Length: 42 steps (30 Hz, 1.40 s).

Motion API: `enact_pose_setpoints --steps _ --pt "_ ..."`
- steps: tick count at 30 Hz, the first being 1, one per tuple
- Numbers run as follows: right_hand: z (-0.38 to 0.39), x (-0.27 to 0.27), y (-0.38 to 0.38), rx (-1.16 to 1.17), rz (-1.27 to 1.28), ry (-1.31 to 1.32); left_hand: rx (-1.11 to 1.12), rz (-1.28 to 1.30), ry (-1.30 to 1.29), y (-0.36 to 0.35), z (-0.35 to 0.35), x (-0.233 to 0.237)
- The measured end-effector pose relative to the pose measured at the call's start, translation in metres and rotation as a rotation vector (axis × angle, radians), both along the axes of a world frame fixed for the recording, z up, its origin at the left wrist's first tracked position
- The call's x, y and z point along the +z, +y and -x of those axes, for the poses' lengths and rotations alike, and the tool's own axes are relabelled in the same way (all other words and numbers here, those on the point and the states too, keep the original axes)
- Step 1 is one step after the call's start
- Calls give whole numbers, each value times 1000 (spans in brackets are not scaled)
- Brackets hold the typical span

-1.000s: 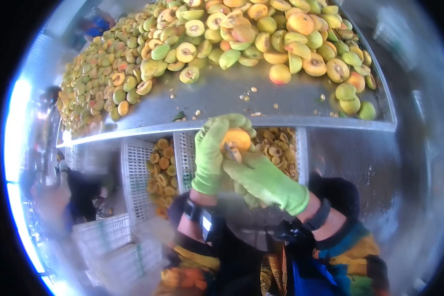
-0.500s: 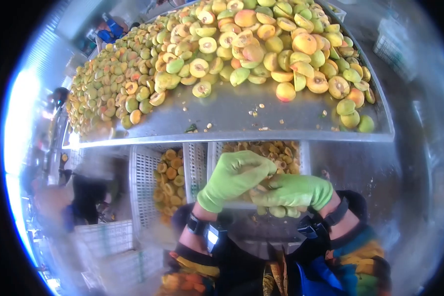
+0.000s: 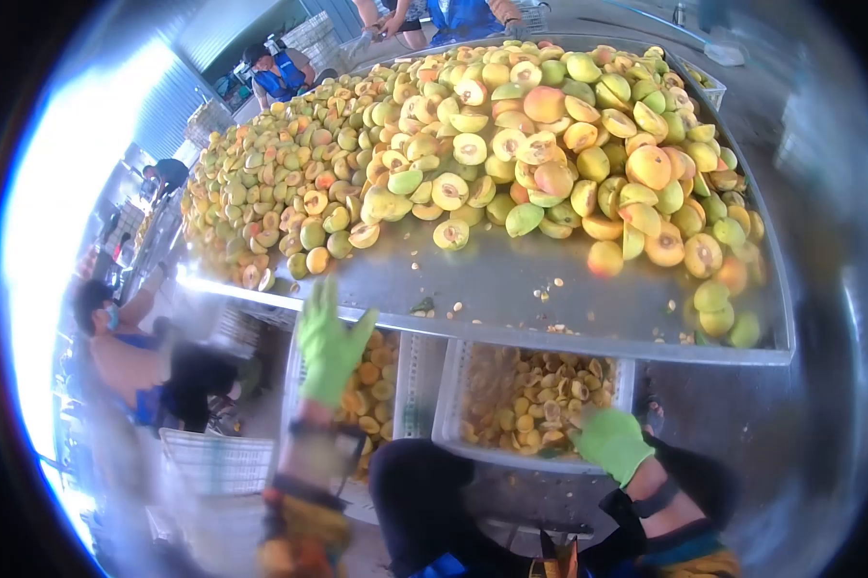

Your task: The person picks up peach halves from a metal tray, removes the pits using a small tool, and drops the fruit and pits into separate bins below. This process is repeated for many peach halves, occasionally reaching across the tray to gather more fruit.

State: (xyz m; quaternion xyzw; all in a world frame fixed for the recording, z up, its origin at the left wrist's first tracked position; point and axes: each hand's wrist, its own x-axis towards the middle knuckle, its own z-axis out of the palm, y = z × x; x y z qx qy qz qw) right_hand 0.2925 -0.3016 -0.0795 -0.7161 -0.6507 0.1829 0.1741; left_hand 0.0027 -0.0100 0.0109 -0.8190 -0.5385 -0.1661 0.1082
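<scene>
My left hand (image 3: 328, 349), in a light green glove, reaches up at the near edge of the metal table (image 3: 511, 332), its fingers spread and nothing in them. My right hand (image 3: 615, 445), gloved the same way, is low over the right rim of a white crate (image 3: 441, 419) of halved fruit (image 3: 550, 395); its fingers are partly hidden and blurred, so what they hold, if anything, does not show. A large heap of halved green and yellow fruit (image 3: 473, 149) covers the far part of the table.
Another crate of fruit halves (image 3: 371, 385) stands left of the first. An empty-looking white crate (image 3: 217, 462) is at lower left. A co-worker (image 3: 131, 356) sits at the left; other people (image 3: 285, 72) are behind the table. Small pits and scraps (image 3: 540, 294) lie on the metal.
My hands were together over the crate and have parted. The left has gone left and up, its fingers now spread; the right has moved right and down. The view has shifted too.
</scene>
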Motion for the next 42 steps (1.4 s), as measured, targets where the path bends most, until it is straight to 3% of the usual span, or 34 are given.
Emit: enact_pose_setpoints --steps 2,6,11,12,13,14,15,16,18,22,23,24,25,26,27,29,31,33,35,37,42 --pt "-2 0 8 -45 37 19 -146 182 -297 50 -57 -19" --pt "-6 24 25 -139 59 123 -78 584 -158 114 -158 -40" --pt "-9 56 37 -228 47 392 -200 203 -261 77 -211 -63" --pt "-12 33 37 -44 -272 248 -314 234 -299 68 -209 -63" --pt "-9 35 42 -52 -274 253 -424 266 -337 52 -207 -52" --pt "-7 40 51 -118 -418 270 -518 415 -552 30 -198 -44" --pt "-4 46 55 -186 -549 286 -495 721 -766 5 -189 -23" --pt "3 57 54 -195 -523 289 -448 1037 -981 -21 -178 -8" --pt "17 83 52 -246 -417 598 -560 1534 -1375 -65 -143 2" --pt "42 76 50 -145 -380 349 -437 1578 -1485 -134 -122 17" --pt "47 75 50 -138 -383 350 -493 1395 -1445 -140 -120 12" --pt "52 75 50 -163 -334 375 -544 1216 -1402 -144 -119 9" --pt "55 75 50 -190 -282 396 -548 1213 -1409 -147 -119 8" --pt "58 77 51 -187 -280 388 -468 1347 -1618 -150 -120 8" --pt "63 79 51 -218 -318 542 -370 1482 -1823 -152 -121 8" --pt "70 73 50 -252 -345 699 -355 1441 -1810 -152 -123 11" --pt "76 61 56 -168 -449 258 -347 1391 -1789 -150 -125 14" --pt "84 63 62 -168 -458 243 -168 1127 -1665 -149 -130 15" --pt "88 71 64 -161 -463 230 -195 1059 -1590 -146 -129 12" --pt "88 80 62 -144 -223 808 -224 994 -1516 -145 -127 12" --pt "95 84 66 -249 -246 901 -197 955 -1712 -149 -123 14"
